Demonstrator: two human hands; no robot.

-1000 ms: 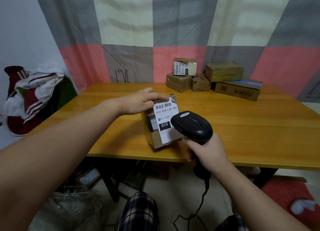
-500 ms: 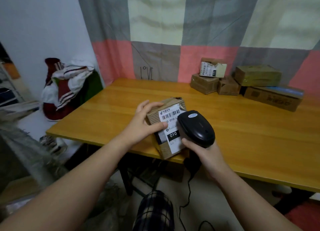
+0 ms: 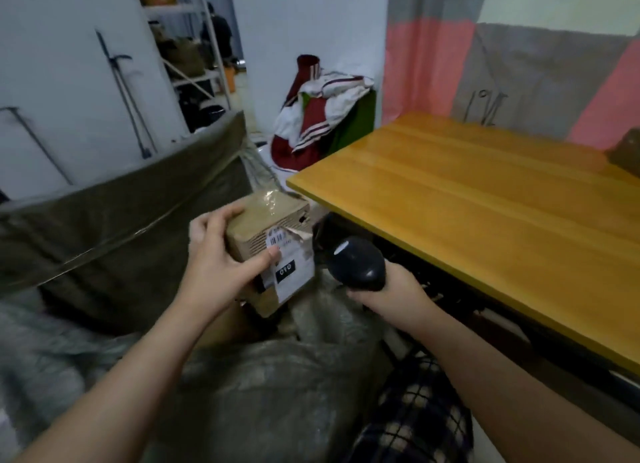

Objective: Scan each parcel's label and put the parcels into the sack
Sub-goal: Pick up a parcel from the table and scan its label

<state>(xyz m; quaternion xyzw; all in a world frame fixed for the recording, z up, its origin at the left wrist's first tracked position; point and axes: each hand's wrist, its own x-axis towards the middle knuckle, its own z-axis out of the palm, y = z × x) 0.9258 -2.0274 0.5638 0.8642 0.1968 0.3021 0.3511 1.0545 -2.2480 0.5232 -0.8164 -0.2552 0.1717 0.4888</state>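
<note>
- Head view: the left hand (image 3: 214, 272) holds a small brown cardboard parcel (image 3: 270, 251) off the table, to the left of its near corner; the grip is clamped on the parcel, with the thumb laid across the white shipping label (image 3: 289, 272) and the fingers curled over the far top edge.
- The label faces the camera, shows a barcode and a black block reading "010", and is torn and peeling at its upper corner.
- The right hand (image 3: 391, 291) has its grip closed around the handle of a black handheld barcode scanner (image 3: 356, 263), whose head sits just beside the parcel's right side.
- Below the parcel lies a crumpled grey-green woven sack (image 3: 270, 386), its opening bunched under the hands.
- The yellow wooden table (image 3: 485, 213) stretches to the right, its near corner close to the parcel.
- A pile of red, white and green clothing (image 3: 322, 123) sits against the wall beyond the table's end.
</note>
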